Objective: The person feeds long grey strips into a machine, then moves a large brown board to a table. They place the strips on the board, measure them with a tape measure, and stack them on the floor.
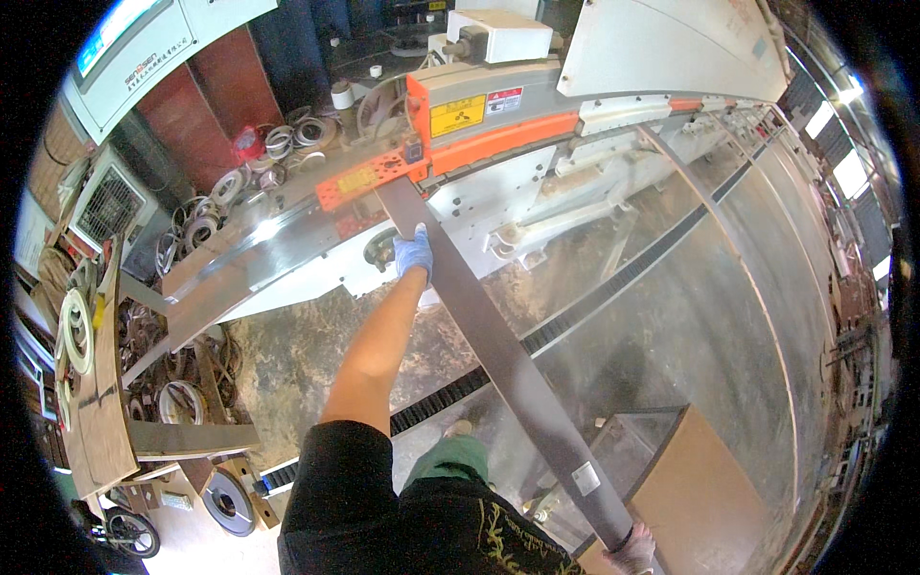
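A long, narrow dark-brown board [517, 374] slants from the machine at the upper middle down to the lower right. A white label [586, 478] is stuck on its near part. My left hand [414, 254], in a blue glove, grips the board's left edge close to the far end, thumb on top. Around the near end my right hand [632, 551], also gloved, is closed, and its fingers are partly cut off by the picture's lower edge. The board's far end meets the orange perforated guard plate [372, 179] of the machine.
The machine's metal infeed table [259, 235] extends left, with tape rolls [230, 184] behind it. A toothed black track [594, 299] crosses the floor beneath the board. Brown panels [704, 489] stand at lower right; a wooden bench [101, 422] with coils is at left.
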A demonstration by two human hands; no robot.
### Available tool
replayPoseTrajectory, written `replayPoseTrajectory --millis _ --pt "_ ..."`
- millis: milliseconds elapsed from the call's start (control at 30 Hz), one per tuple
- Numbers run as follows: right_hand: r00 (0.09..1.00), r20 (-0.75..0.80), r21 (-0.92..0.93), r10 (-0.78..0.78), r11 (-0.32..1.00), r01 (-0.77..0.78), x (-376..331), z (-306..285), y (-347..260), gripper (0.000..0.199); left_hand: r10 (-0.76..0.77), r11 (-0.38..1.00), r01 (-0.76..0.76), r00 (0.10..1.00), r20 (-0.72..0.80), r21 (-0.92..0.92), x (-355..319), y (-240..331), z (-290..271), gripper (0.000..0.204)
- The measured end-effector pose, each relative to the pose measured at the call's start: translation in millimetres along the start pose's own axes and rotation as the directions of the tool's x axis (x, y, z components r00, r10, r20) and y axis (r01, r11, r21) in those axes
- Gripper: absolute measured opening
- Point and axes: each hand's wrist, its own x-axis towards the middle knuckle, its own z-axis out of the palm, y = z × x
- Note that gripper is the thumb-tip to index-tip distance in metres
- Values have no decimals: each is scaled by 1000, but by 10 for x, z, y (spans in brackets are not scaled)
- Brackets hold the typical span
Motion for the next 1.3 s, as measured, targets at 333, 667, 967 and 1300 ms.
replayPoseTrajectory --millis 333,667,967,1300 --pt "997 61 -262 49 965 -32 417 537 1044 110 -4 1000 4 1000 -2 18 298 -206 344 83" --pt "994 103 -420 47 907 1 371 115 1037 89 61 963 -66 998 27 262 405 -810 201 62" --pt "993 41 -270 111 958 -96 -12 209 909 91 -25 997 22 999 -37 -69 -50 -414 303 68" --pt "747 -663 -8 -38 999 44 33 847 592 71 386 866 -213 860 335 -452 962 -650 362 74"
